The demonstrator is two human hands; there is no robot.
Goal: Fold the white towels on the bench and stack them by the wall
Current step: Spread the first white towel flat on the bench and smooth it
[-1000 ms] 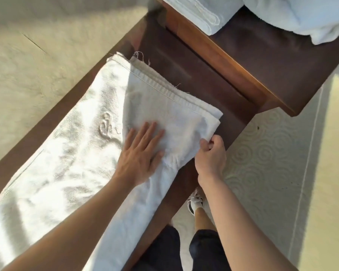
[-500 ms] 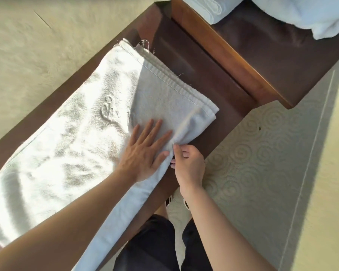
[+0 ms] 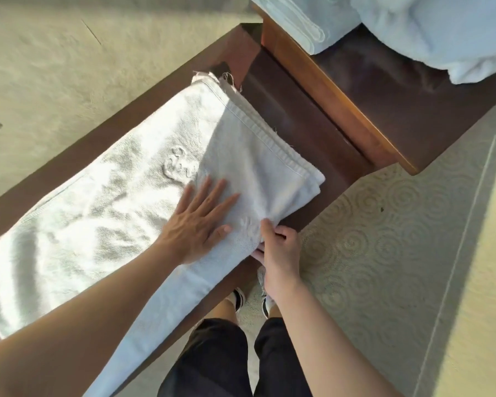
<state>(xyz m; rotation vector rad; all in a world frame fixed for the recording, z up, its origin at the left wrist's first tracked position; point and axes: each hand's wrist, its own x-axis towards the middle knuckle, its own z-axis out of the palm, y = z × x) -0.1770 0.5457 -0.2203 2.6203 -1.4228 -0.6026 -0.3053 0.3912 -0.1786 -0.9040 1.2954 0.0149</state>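
Folding one white towel (image 3: 103, 213) lengthwise along the bench (image 3: 304, 124), still mid-fold, near edge hanging off the front.

My left hand (image 3: 196, 224) lies flat, fingers spread; my right hand (image 3: 279, 247) pinches the near edge. Next I think: tuck and square that edge. My forearm hides the towel's near end; other towels (image 3: 413, 27) are cropped.
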